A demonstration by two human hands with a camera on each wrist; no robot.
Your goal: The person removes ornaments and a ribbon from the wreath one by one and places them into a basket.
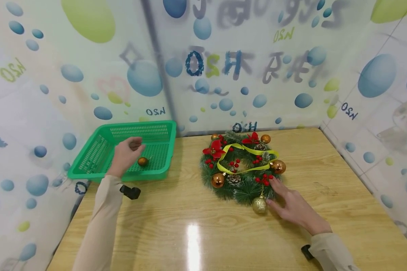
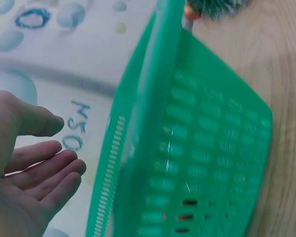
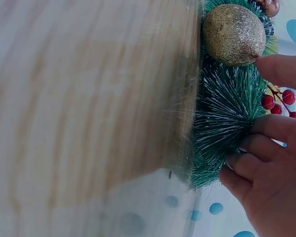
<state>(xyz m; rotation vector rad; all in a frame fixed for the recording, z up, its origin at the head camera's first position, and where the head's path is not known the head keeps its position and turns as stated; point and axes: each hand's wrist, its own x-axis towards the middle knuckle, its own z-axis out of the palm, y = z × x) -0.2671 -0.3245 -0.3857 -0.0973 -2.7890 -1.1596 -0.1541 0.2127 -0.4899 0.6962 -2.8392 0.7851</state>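
Left hand (image 1: 126, 154) relaxed, nothing held, above basket (image 1: 172, 150); 1 ball (image 1: 143, 162) inside, presumably corralled from rolling. Right hand (image 1: 297, 209) loose, touching wreath (image 1: 247, 194) on table (image 1: 230, 241), likely steadying it.

A pale wood-grain table (image 1: 169, 222) spreads across the foreground, its far edge running along a whitish back wall (image 1: 278, 113) and its sides close to the left wall (image 1: 6, 109) and right wall (image 1: 369, 124). All three walls are patterned with blue ovals (image 1: 144, 79) and lime-green ovals (image 1: 89, 19), and reversed H2O lettering (image 1: 213, 64) repeats over them. A dark grey band (image 1: 159, 56) slants down the back wall near a faint pink heart (image 1: 114, 87) and a grey diamond outline (image 1: 125, 56); blurred grey characters (image 1: 237, 15) show near the top, and a bright white reflection (image 1: 193, 244) gleams on the table
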